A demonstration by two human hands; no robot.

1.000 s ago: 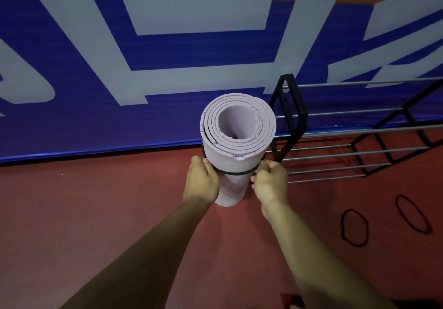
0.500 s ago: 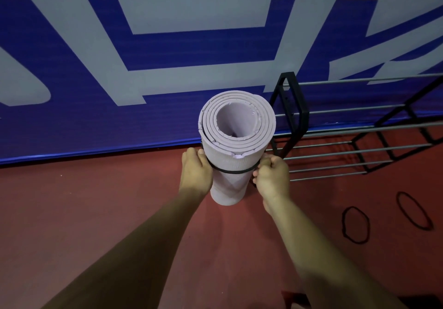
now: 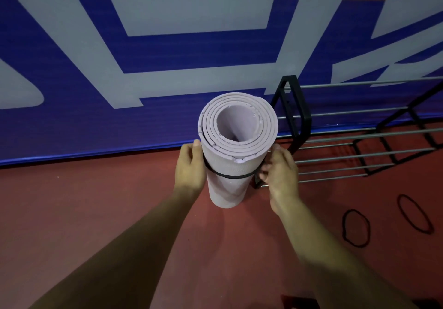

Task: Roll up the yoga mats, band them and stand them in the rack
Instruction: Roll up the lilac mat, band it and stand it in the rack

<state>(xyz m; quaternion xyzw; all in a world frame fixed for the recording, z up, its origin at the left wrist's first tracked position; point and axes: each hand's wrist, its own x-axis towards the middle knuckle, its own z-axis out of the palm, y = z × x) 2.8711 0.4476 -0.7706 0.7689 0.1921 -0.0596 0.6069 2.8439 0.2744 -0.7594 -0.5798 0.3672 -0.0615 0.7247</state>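
Both fists have loosened since a second ago. My left hand (image 3: pixel 189 167) has slid higher up the rolled mat (image 3: pixel 227 188). It cups the mat's left side, thumb up, fingers hidden behind. My right hand (image 3: pixel 279 169) pinches the black band (image 3: pixel 230 177), which circles the mat below its top. That mat stands upright on the red floor (image 3: pixel 96 212), just left of the rack (image 3: pixel 297 116). Two loose bands (image 3: pixel 356 228) lie to the right.

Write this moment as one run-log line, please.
step: banding | mat: rolled, upright on floor beside rack | band: around mat | left hand: grips mat | right hand: pinches band | spare bands: two on floor
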